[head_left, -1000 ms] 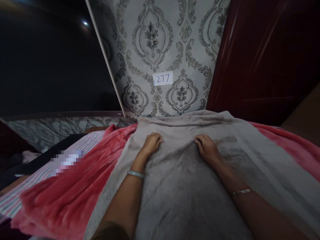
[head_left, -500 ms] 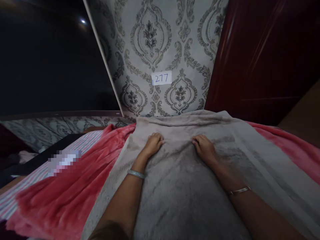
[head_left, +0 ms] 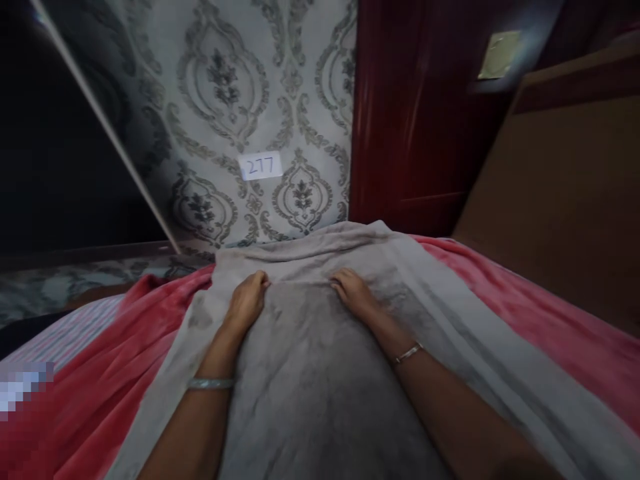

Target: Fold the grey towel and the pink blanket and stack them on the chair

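Observation:
A grey plush blanket (head_left: 310, 373) lies spread out in front of me, with loose folds along its far edge. My left hand (head_left: 249, 299), a pale green bangle on its wrist, is closed on the fabric toward the far left part. A short way to its right, my right hand (head_left: 353, 290) pinches the same blanket; a silver bracelet circles that wrist. A shallow crease runs in the cloth between the two hands. The fingertips are partly hidden against the fabric.
Under the grey blanket, a red plush blanket (head_left: 165, 340) shows on both sides. Striped bedding (head_left: 83, 330) lies at the left. Behind stand a dark screen (head_left: 65, 153), patterned wallpaper (head_left: 225, 133) with a paper marked 277 (head_left: 261, 165), a dark red door (head_left: 400, 133) and a brown panel (head_left: 565, 180).
The view has turned to the right, so everything sits further left and more of the brown panel shows. Both hands keep their hold at about the same places on the blanket.

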Motion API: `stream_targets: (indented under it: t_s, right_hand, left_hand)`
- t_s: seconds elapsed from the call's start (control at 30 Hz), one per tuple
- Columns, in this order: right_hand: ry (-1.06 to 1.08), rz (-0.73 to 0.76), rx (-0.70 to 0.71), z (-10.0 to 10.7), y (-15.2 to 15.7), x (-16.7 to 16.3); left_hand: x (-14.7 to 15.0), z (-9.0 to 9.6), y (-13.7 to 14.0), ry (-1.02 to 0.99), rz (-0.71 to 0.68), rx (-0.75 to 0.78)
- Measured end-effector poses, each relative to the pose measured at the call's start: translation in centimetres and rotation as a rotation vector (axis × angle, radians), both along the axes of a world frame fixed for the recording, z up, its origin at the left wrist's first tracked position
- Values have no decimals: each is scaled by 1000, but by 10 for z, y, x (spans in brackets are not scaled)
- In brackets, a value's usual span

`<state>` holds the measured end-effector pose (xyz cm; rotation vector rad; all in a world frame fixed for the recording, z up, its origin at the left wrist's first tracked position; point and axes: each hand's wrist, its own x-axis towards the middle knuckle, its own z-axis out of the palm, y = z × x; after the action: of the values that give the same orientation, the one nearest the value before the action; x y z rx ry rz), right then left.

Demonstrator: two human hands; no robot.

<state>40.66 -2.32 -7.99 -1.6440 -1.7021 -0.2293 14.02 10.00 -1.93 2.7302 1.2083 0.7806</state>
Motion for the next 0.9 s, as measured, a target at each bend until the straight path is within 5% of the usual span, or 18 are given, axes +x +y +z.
stream_targets:
  t_s: [0.2, 0.33, 0.63, 0.9]
  right_hand:
    - [-21, -39, -97, 10, -2, 3]
    - [3, -76, -181, 12, -9, 23]
    - [101, -362, -311, 13, -58, 123]
    - [106, -380, -345, 7, -55, 125]
  left_hand:
    - [-2, 2, 4, 80, -177, 117]
    - [-3, 1, 6, 116, -146, 175]
    - [-5, -2, 7, 45, -135, 192]
    - [-4, -4, 9, 30, -131, 181]
